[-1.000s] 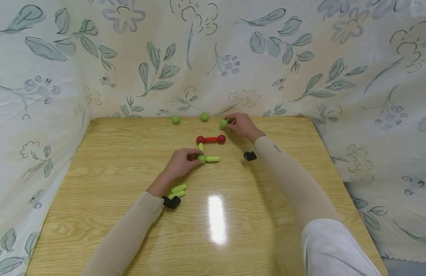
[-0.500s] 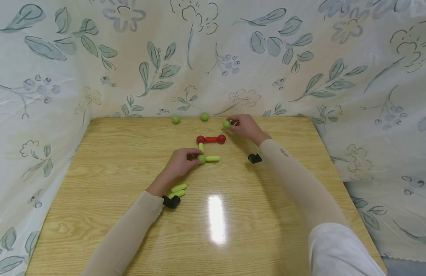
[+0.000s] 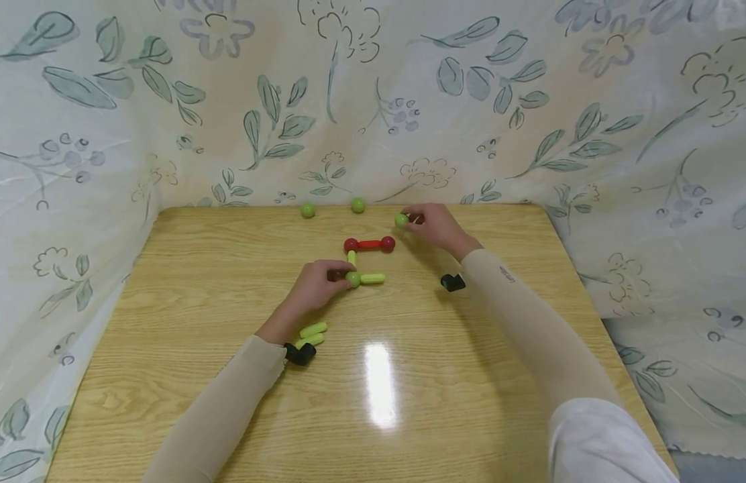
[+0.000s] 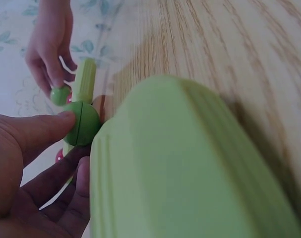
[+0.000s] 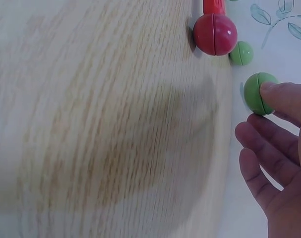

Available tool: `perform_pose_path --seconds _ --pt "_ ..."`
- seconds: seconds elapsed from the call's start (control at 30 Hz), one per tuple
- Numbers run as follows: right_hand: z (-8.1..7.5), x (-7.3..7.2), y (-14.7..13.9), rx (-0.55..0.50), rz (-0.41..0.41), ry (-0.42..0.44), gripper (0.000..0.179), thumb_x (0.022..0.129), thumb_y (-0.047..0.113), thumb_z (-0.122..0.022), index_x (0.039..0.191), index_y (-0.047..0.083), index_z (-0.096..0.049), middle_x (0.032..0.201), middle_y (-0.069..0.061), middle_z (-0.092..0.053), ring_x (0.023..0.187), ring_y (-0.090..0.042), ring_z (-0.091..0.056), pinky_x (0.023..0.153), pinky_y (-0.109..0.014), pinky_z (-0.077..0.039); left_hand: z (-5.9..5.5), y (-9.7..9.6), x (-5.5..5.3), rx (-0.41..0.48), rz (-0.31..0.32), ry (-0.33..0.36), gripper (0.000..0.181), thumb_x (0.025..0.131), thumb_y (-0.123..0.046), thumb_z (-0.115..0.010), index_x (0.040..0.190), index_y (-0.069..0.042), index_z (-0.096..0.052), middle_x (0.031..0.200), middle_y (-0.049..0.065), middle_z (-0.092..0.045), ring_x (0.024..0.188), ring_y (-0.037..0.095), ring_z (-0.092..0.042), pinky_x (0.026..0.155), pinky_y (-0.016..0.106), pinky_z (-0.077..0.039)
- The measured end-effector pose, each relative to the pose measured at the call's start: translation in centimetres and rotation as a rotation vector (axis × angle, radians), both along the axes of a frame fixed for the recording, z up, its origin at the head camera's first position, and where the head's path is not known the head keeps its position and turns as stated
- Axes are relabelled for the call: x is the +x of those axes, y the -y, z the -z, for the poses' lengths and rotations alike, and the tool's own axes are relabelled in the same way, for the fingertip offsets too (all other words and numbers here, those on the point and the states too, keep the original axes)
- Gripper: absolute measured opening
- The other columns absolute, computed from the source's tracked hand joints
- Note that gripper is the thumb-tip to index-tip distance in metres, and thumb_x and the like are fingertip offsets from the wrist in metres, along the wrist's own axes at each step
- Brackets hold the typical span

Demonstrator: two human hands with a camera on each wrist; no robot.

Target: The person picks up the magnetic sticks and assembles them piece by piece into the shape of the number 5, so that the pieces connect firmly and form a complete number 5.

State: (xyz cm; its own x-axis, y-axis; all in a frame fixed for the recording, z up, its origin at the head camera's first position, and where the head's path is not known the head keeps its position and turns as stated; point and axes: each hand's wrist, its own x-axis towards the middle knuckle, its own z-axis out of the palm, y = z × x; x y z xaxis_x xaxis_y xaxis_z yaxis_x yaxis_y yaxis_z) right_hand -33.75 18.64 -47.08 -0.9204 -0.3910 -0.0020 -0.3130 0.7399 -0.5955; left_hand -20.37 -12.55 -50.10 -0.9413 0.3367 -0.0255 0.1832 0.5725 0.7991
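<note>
My left hand [image 3: 321, 283] pinches a green ball [image 4: 84, 123] between thumb and fingers. From that ball one yellow-green rod [image 3: 373, 278] points right, and another [image 3: 351, 258] runs back toward a red ball [image 3: 351, 245]. A red rod [image 3: 369, 245] links this ball to a second red ball [image 3: 388, 244]. Farther back on the right, my right hand [image 3: 435, 225] pinches another green ball [image 5: 260, 93] by its thumb and fingertips. In the right wrist view this ball appears beyond the red one.
Two green balls, one on the left [image 3: 308, 210] and one in the middle [image 3: 357, 205], lie along the table's back edge, by the floral cloth [image 3: 373, 134]. Two loose yellow-green rods [image 3: 313, 329] lie beside my left wrist. Wood-grain tabletop [image 3: 445, 389] spreads toward the front.
My right hand has shifted a little to the right and nearer, carrying its green ball away from the back edge. The left hand and the joined pieces have stayed put.
</note>
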Motion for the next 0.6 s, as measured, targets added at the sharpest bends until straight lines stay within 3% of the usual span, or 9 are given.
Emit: perform_pose_path --seconds 0.6 --pt "-0.8 2.3 -0.7 0.005 -0.042 -0.005 0.039 0.107 0.023 -0.074 0.142 0.006 -0.072 0.122 -0.009 -0.075 0.106 -0.026 -0.068 0.095 -0.044 -0.056 0.1 -0.1 0.0 0.004 -0.010 0.003 0.029 0.101 -0.015 -0.081 0.129 -0.013 -0.080 0.121 0.004 -0.076 0.107 0.022 -0.069 0.095 0.042 -0.056"
